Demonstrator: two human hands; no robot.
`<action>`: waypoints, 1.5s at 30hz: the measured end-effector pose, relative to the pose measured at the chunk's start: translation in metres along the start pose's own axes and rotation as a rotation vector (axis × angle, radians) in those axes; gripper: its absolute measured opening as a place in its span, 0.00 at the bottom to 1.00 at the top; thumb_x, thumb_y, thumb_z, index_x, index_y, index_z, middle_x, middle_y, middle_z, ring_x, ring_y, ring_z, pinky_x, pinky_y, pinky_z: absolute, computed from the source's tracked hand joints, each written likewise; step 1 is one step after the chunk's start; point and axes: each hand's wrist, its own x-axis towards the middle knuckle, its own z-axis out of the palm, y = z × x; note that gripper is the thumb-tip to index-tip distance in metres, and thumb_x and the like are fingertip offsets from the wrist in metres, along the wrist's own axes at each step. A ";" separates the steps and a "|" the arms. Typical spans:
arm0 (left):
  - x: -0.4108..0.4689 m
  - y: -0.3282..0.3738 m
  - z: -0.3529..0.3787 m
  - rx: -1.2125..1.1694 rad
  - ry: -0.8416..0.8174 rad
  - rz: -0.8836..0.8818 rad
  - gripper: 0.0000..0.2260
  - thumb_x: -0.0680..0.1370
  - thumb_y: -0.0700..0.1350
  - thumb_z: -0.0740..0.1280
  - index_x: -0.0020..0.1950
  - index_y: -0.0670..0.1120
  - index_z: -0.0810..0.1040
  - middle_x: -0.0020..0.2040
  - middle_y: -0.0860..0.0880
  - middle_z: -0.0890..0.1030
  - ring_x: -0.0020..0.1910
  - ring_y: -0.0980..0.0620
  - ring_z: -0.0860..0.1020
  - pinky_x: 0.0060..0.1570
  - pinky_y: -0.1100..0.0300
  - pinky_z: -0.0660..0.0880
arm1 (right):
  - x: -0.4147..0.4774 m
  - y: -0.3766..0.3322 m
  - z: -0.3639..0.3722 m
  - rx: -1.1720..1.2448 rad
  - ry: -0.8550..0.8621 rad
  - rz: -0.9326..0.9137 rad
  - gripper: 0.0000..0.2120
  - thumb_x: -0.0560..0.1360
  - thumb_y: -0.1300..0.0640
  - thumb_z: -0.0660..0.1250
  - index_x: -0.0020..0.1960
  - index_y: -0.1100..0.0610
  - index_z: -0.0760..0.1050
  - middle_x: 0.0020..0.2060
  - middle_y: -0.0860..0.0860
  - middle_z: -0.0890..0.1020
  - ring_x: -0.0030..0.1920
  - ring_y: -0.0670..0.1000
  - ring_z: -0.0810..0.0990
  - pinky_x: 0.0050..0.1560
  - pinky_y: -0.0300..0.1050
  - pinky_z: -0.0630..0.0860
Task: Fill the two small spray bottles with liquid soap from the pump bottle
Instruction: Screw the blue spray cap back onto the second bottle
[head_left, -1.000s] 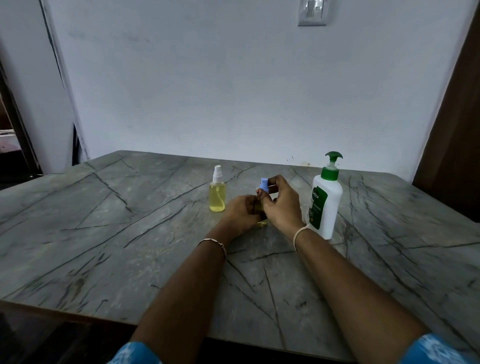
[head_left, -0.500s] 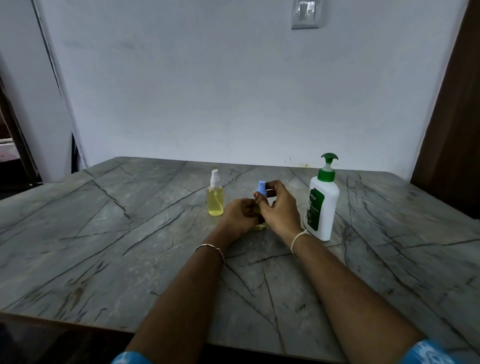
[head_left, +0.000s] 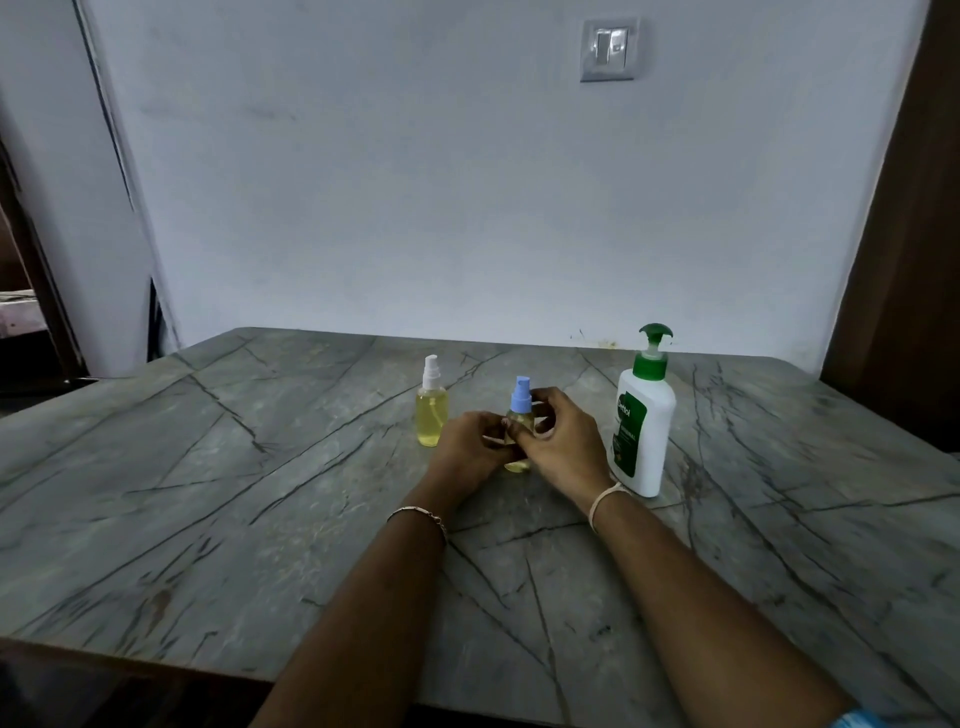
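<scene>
fig. both my hands closed on the blue-capped spray bottle (head_left: 520, 402), mid-table.

my left hand (head_left: 470, 441) is curled round the body of the bottle, and my right hand (head_left: 563, 444) wraps it from the other side, thumb and fingers closed near the neck just under the blue cap. the bottle is upright, with a little of its yellow base showing between my hands, low at the grey veined table (head_left: 208, 467); whether it rests there i cannot tell. the white-capped spray bottle (head_left: 431, 415) stands upright just to the left, apart from my hands, with yellow liquid almost to its shoulder. the white pump bottle (head_left: 644, 431), with its green pump head, stands upright to the right, near my right wrist. a thin bracelet (head_left: 421, 514) circles my left wrist and a pale thread band (head_left: 602, 501) my right. a wall switch (head_left: 609, 49) sits on the pale wall behind.
</scene>
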 end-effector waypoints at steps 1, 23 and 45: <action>0.000 -0.001 -0.001 0.013 0.015 -0.002 0.15 0.71 0.41 0.75 0.56 0.42 0.81 0.48 0.48 0.83 0.44 0.56 0.79 0.41 0.71 0.74 | -0.001 0.001 0.001 -0.014 -0.023 0.003 0.17 0.71 0.51 0.73 0.58 0.50 0.75 0.50 0.47 0.82 0.47 0.47 0.80 0.49 0.51 0.79; 0.003 0.000 -0.053 -0.190 0.365 0.007 0.09 0.72 0.41 0.74 0.51 0.44 0.82 0.41 0.48 0.84 0.36 0.53 0.83 0.37 0.59 0.81 | 0.001 0.006 0.004 -0.004 -0.155 0.091 0.19 0.66 0.55 0.78 0.54 0.56 0.77 0.45 0.48 0.81 0.45 0.48 0.80 0.48 0.39 0.75; 0.022 -0.052 -0.051 -0.071 0.267 -0.260 0.29 0.67 0.47 0.78 0.65 0.40 0.75 0.59 0.44 0.80 0.56 0.47 0.78 0.58 0.55 0.74 | 0.005 0.012 0.009 0.013 -0.179 0.115 0.18 0.67 0.52 0.77 0.54 0.55 0.78 0.47 0.50 0.83 0.47 0.48 0.81 0.52 0.42 0.77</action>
